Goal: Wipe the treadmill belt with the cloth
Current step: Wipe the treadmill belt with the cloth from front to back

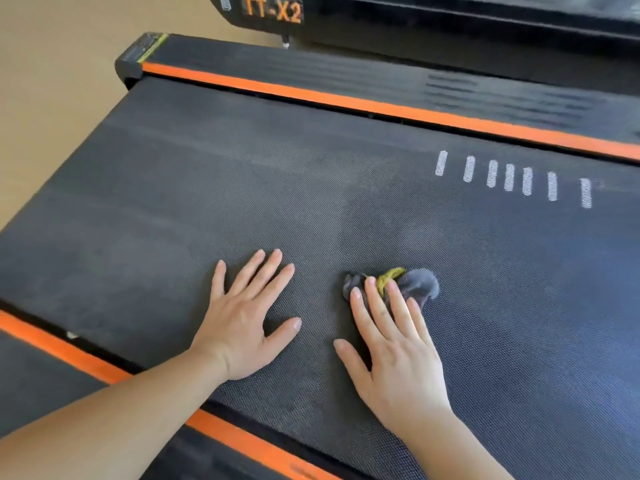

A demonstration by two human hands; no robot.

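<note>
- Head view: the dark grey woven-texture treadmill belt (242,188) fills most of the frame, running between a far orange side stripe (346,98) and a near orange side stripe (69,351); a row of short white dash marks (509,176) sits far right on the belt.
- The small crumpled grey cloth with a yellow-green edge (415,284) lies on the belt right of centre, bunched into a wad, likely so that it stays under the fingers as it is pushed.
- The right hand (394,355) lies palm down with its fingers (374,299) spread and pressing on the near part of the cloth; it pins the cloth flat against the belt, not pinching it, which suits rubbing.
- The left hand (242,320) is flat and splayed on bare belt just left of the cloth, holding nothing; it looks placed as a prop for leaning over.
- The belt shows faint paler streaks at far left, so I judge wiping is unfinished.
</note>
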